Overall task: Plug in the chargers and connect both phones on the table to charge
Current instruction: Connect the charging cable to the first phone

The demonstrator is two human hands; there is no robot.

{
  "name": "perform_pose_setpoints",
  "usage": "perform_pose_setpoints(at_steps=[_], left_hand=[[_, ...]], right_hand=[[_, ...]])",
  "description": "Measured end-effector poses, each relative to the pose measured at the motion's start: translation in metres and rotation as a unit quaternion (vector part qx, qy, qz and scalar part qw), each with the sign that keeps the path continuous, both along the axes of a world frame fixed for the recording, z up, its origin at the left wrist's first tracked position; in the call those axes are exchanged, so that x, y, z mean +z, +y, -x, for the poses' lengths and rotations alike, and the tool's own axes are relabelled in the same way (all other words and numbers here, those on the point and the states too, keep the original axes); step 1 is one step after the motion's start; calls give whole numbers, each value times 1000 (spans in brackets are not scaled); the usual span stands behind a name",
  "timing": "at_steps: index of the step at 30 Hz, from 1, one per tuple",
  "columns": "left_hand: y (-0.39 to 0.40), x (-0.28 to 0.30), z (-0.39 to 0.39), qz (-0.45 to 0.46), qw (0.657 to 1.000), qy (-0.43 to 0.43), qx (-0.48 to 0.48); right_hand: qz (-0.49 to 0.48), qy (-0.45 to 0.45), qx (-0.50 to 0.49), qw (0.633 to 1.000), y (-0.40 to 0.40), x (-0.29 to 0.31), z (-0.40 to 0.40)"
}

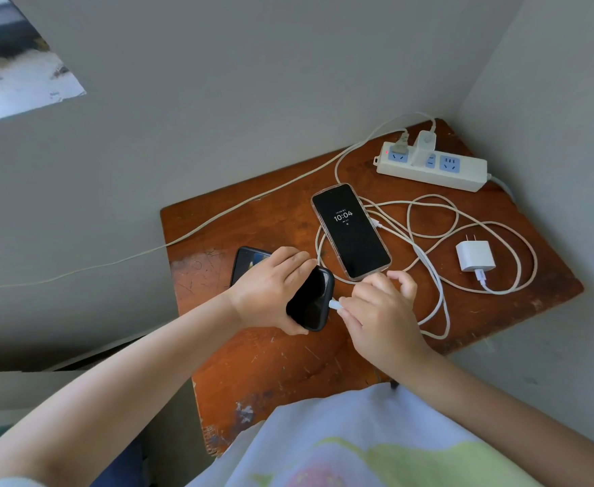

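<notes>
My left hand [270, 290] grips a black phone in a dark case [311, 300] just above the table. My right hand [379, 311] pinches a white cable connector [334, 305] at the phone's right end, touching its port. A dark slab with a lit picture [249, 263] shows left of that hand; I cannot tell if it is the same phone's far end. A second phone in a clear case [350, 230] lies flat, its screen reading 10:04. A white charger [422, 149] sits plugged into the power strip [464, 175]. Another white charger [474, 256] lies loose with its cable attached.
The worn brown table [270, 363] stands in a corner between two grey walls. Tangled white cables [429, 219] loop over its right half. A grey plug [401, 144] also sits in the strip, and a long cord [183, 237] runs off to the left.
</notes>
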State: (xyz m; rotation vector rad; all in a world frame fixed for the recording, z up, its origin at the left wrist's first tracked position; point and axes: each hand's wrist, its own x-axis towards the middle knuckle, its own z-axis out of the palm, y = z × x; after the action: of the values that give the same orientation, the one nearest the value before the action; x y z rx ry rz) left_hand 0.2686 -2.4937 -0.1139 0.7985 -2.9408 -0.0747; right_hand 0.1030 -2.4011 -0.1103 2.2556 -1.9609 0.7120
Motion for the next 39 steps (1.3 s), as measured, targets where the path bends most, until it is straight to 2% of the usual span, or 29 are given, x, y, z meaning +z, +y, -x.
perform_pose_setpoints(at_steps=[5,16,26,30,34,39], left_hand=[[-1,3,5,-6,1000,0,6],[-1,1,7,-24,998,-40,-30],[-1,4,8,-31,999,-34,-18],[0,1,8,-84,996,-32,10],[-2,-10,7,-134,989,-55,26],[0,-8,9,-146,988,-41,31]], right_hand=[[25,-9,-35,999,1,-2,-4],[1,4,10,1000,3,-7,7],[16,-12,-40,999,6,-15,0],[27,-11,-40,999,5,-15,2],[-5,-11,16,1000,0,-9,12],[-10,-15,14,1000,0,-9,14]])
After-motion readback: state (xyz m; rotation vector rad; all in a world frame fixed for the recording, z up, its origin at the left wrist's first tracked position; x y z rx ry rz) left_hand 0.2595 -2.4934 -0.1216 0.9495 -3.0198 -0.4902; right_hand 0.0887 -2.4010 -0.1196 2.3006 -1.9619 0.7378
